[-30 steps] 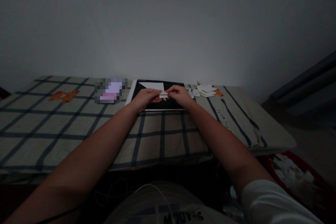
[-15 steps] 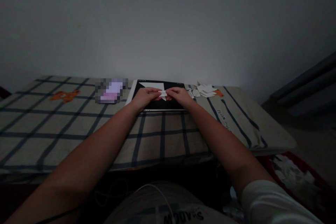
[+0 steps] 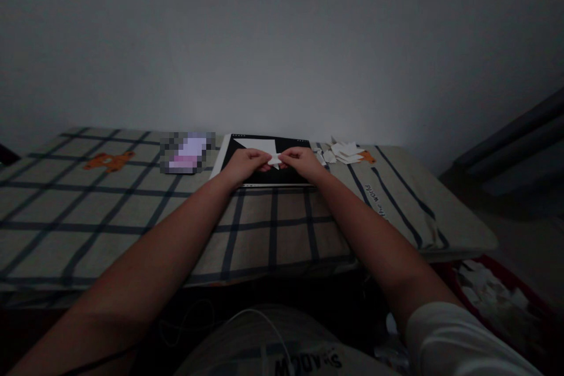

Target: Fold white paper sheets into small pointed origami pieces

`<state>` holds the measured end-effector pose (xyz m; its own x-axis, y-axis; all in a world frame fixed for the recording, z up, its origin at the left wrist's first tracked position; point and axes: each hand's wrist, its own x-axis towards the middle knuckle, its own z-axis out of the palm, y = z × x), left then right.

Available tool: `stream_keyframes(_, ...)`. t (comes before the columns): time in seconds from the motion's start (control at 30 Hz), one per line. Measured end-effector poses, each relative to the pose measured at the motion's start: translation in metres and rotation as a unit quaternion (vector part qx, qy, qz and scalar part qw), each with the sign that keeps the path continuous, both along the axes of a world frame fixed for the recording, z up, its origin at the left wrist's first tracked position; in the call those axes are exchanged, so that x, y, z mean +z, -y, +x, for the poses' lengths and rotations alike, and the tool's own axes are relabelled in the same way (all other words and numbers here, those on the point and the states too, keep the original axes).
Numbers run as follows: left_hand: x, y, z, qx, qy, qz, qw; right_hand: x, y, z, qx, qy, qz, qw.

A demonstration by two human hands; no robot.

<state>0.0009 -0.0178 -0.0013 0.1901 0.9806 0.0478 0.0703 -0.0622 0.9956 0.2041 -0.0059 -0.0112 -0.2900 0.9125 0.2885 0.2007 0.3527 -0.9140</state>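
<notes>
A small piece of white paper (image 3: 274,159) is pinched between my two hands. My left hand (image 3: 247,165) holds its left side between thumb and fingers, closed. On the other side, my right hand (image 3: 301,162) is closed on it too, thumb on top. Both hands are over a black sheet or board (image 3: 291,177) with a pale border. A larger white paper shape (image 3: 259,144) with pointed corners lies on the black surface behind my fingers. My fingers partly cover the small piece, so its exact folds cannot be made out.
A heap of white paper pieces (image 3: 346,152) lies right of the board. A blurred-out phone-like object (image 3: 187,153) lies to the left. A checked cloth (image 3: 185,211) covers the table, against a wall (image 3: 273,47). A red container (image 3: 489,264) with white scraps stands at lower right.
My fingertips have come slightly closer together on the white paper, and less of it shows between them. The board, the heap and the phone-like object have stayed put.
</notes>
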Motion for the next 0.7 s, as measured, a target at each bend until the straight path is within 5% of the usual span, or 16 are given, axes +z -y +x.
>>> stream_keyframes(0.7,0.008,0.008,0.003,0.017,-0.079,0.069,0.994,-0.003,-0.002,-0.002,0.026,-0.010,-0.017,0.999)
